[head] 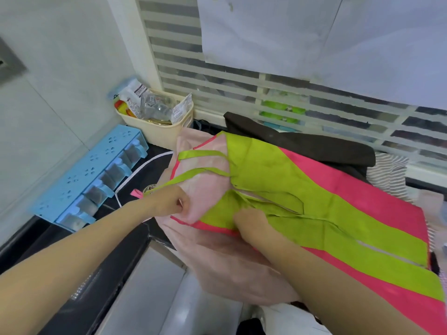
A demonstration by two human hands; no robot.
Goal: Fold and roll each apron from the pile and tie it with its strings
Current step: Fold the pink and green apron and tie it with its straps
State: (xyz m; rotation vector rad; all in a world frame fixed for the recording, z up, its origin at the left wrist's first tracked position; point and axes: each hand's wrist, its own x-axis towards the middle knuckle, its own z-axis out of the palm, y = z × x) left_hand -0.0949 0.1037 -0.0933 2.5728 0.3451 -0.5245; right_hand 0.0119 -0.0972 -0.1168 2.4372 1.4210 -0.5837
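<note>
A pink and lime-green apron lies spread across the pile on the counter, its pale pink bib end to the left. Thin green strings cross the bib. My left hand pinches the bib's near corner at the pink trim. My right hand grips the green fabric at the apron's near edge, fingers curled into the cloth. A pale pink apron lies beneath, hanging over the counter edge. A dark brown apron sits behind.
A cream basket of packets stands at the back left corner. A blue spice rack lies along the left wall. Striped cloth lies at the right. A slatted window blind runs behind. The black counter edge drops off in front.
</note>
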